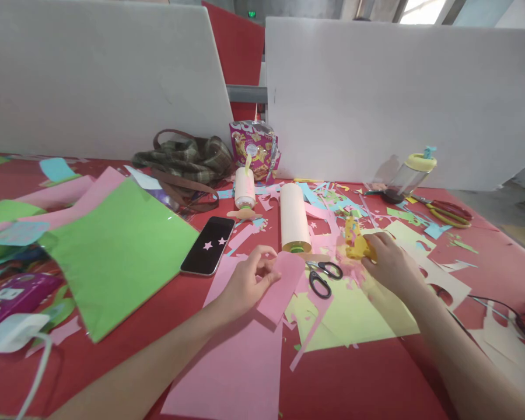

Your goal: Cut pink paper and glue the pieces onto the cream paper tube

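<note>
Between the thumb and fingers of my left hand (250,283) is a small pink paper piece (285,284) with a rounded far end. It is held above a larger pink sheet (234,367). My right hand (387,259) is closed around the right end of a yellow plastic object (354,246); its exact kind is unclear, and pink scraps lie about it. Black-handled scissors (320,282) lie between the hands, their blades partly hidden. Beyond them is a cream paper roll (294,217) with a green end. A pale yellow sheet (347,321) lies below my right hand.
Left of centre are a phone (208,246) with pink stars on it and a green sheet (118,262). A smaller roll (244,188), a snack bag (254,146) and a plaid bag (192,157) stand behind. Far right are a clear jar (413,175) and red-handled scissors (450,211).
</note>
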Tool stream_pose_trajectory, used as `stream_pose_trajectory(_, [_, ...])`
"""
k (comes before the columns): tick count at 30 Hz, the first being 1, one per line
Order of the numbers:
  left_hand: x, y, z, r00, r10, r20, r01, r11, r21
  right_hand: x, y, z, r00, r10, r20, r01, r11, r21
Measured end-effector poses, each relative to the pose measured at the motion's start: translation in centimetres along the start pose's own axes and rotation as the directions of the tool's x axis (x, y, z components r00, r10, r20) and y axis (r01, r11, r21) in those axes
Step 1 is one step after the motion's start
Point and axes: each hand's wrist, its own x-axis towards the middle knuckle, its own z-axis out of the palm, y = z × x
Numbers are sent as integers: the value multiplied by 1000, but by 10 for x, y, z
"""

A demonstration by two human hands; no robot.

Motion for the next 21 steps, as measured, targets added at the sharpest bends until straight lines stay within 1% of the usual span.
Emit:
stream_pose_trajectory(2, [-1, 1, 0, 1000, 4, 6, -5, 1000, 4, 2, -2, -1, 992, 73, -100, -58, 988, 144])
stream_pose_trajectory(3, [-1, 2, 0, 1000, 2, 8, -2, 1000, 4, 3, -3, -3, 985, 129, -119, -98, 967, 233])
stream_pose_trajectory(4, [-1, 2, 0, 1000, -1, 10, 1, 1000, 5, 3, -4, -4, 977, 193, -91, -149, 923, 356])
stream_pose_trajectory(5, [-2, 2, 0, 1000, -6, 11, 6, 1000, 7, 3, -5, -5, 970, 243, -16, -204, 847, 491])
stream_pose_trajectory(6, [-2, 2, -1, 1000, -10, 12, 10, 1000, 10, 2, -6, -6, 961, 265, 84, -259, 746, 613])
stream_pose_trajectory(8, [-2, 2, -1, 1000, -14, 10, 14, 1000, 19, 2, -7, -8, 941, 232, 248, -337, 544, 768])
stream_pose_trajectory(9, [-2, 1, -1, 1000, -14, 10, 14, 1000, 24, 2, -7, -8, 936, 200, 289, -350, 449, 822])
stream_pose_trajectory(11, [-2, 1, 0, 1000, -10, 13, 9, 999, 32, 2, -7, -8, 941, 154, 300, -332, 271, 904])
stream_pose_trajectory(13, [-2, 1, 0, 1000, 2, 15, -3, 999, 42, 2, -7, -8, 947, 97, 306, -313, 75, 947])
stream_pose_trajectory(14, [-1, 2, 0, 1000, 9, 17, -9, 999, 47, 1, -8, -9, 950, 61, 307, -308, 17, 951])
stream_pose_trajectory(15, [-1, 3, 0, 1000, 14, 24, -15, 999, 53, 0, -8, -9, 951, 23, 308, -308, 2, 951])
stream_pose_trajectory(16, [-1, 3, -1, 999, 18, 33, -20, 998, 58, -2, -9, -10, 950, -21, 311, -311, 8, 950])
stream_pose_trajectory(18, [-2, 4, -1, 998, 26, 50, -29, 997, 74, -6, -11, -11, 937, -127, 327, -323, 50, 945])
stream_pose_trajectory(21, [-2, 3, -1, 998, 44, 45, -49, 991, 121, -12, -16, -12, 891, -306, 335, -309, 133, 942])
